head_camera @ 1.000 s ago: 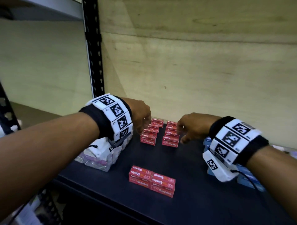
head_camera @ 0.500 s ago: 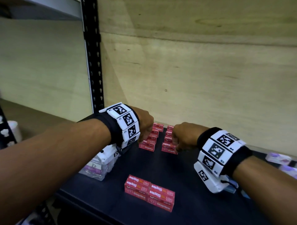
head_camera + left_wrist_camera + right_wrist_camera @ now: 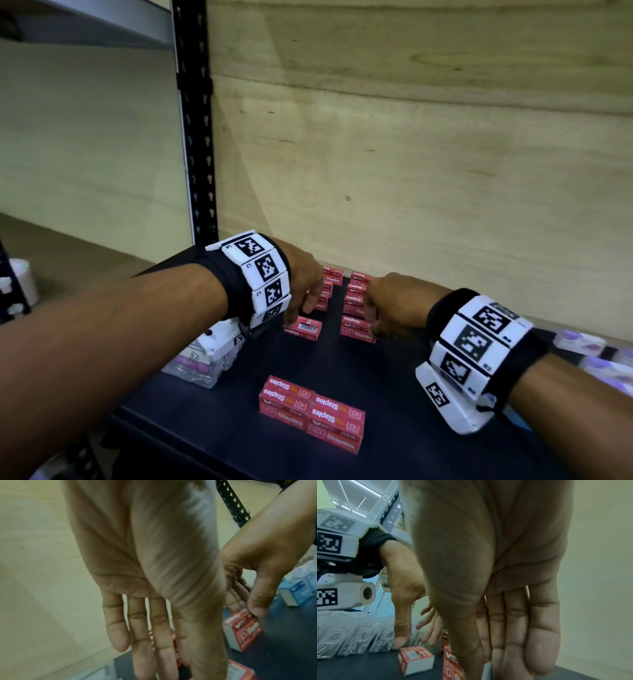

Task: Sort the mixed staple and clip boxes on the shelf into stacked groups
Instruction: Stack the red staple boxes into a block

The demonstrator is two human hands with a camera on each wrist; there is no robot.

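Two rows of red staple boxes run back along the dark shelf (image 3: 404, 383). My left hand (image 3: 301, 308) hovers over the left row (image 3: 327, 284) with straight, spread fingers (image 3: 154, 642). Its thumb tip (image 3: 400, 642) comes down beside the row's front box (image 3: 303, 328), which lies barcode up and a little apart. My right hand (image 3: 371, 318) is down on the right row (image 3: 356, 330). Its thumb (image 3: 257, 607) is in front and its fingers (image 3: 513, 635) are behind, pinching the front box (image 3: 243, 630). A stacked block of red staple boxes (image 3: 311, 411) stands near the front edge.
Clear clip boxes (image 3: 202, 363) stand in a row at the left under my left wrist. Clear boxes with purple (image 3: 582, 346) lie at the right, and blue boxes (image 3: 298, 588) stand beyond my right hand. A wooden back panel (image 3: 411, 171) and a black upright (image 3: 195, 137) close the shelf.
Both hands have come down onto the two rows. The left row's front box has turned barcode up and sits apart from the row. The head view has drawn closer.
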